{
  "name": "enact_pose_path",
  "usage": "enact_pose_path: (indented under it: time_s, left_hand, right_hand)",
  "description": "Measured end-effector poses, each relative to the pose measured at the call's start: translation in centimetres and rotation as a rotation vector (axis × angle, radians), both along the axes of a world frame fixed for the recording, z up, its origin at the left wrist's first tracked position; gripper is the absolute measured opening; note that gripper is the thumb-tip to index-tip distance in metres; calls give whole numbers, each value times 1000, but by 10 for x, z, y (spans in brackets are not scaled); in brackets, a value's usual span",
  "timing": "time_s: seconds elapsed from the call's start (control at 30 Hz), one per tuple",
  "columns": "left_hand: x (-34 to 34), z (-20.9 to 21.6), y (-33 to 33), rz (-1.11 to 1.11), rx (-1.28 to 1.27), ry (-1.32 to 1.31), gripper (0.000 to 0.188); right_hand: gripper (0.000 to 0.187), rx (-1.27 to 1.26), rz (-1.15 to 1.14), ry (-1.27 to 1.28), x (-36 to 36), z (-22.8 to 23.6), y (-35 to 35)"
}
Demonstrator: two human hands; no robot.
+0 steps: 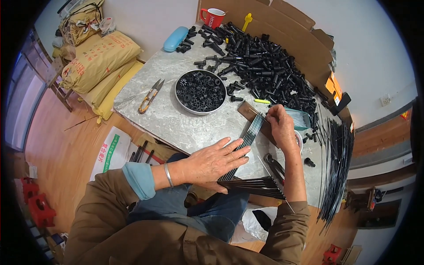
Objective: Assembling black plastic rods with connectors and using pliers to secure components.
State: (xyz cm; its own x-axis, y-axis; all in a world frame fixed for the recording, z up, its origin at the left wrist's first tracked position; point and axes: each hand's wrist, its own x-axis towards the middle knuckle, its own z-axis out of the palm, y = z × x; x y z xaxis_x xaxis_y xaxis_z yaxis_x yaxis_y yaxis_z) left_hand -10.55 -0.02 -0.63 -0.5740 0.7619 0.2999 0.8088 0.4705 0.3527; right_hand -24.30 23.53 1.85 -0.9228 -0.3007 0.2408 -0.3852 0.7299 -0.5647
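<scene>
A bundle of thin black rods (252,131), like umbrella ribs, lies side by side across the table's near edge. My left hand (215,161) rests flat over them, fingers stretched and spread. Below it, more black rods (256,186) fan out to the right over my lap. At the bundle's far end my right hand (282,128) is closed in a pinch. What it pinches is too small to make out; a thin wire-like piece shows beside the fingertips. A brown wooden strip (245,110) lies under the rod ends. Pliers (274,165) with dark handles lie beside my right wrist.
A metal bowl (185,107) holds small black toothed rings. Behind it spreads a heap of black plastic parts (265,66). Scissors (150,98), a blue case (176,39) and a red mug (215,18) stand around. Long black rods (338,163) overhang the right edge.
</scene>
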Motion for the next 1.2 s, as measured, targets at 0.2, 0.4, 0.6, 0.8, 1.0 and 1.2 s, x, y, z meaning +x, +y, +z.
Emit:
enact_pose_path:
  time_s: [0.2, 0.4, 0.6, 0.8, 1.0, 1.2]
  left_hand:
    - [-1, 2, 0, -4, -11, -5, 94]
    - [-1, 2, 0, -9, -2, -6, 95]
    - [0, -1, -1, -6, 1, 1, 96]
    - [1, 1, 0, -7, -7, 6, 94]
    - [0, 1, 0, -10, -5, 18, 94]
    - [0, 2, -4, -3, -29, 52, 96]
  right_hand:
    - [11, 33, 18, 36, -1, 5, -2]
    - [11, -71, 22, 104, -3, -4, -4]
    - [17, 194, 37, 330, 1, 8, 4]
    - [19, 450, 50, 345, 13, 8, 20]
    - [27, 266, -43, 518, 10, 15, -9]
    - [48, 545, 259, 597, 54, 4, -19]
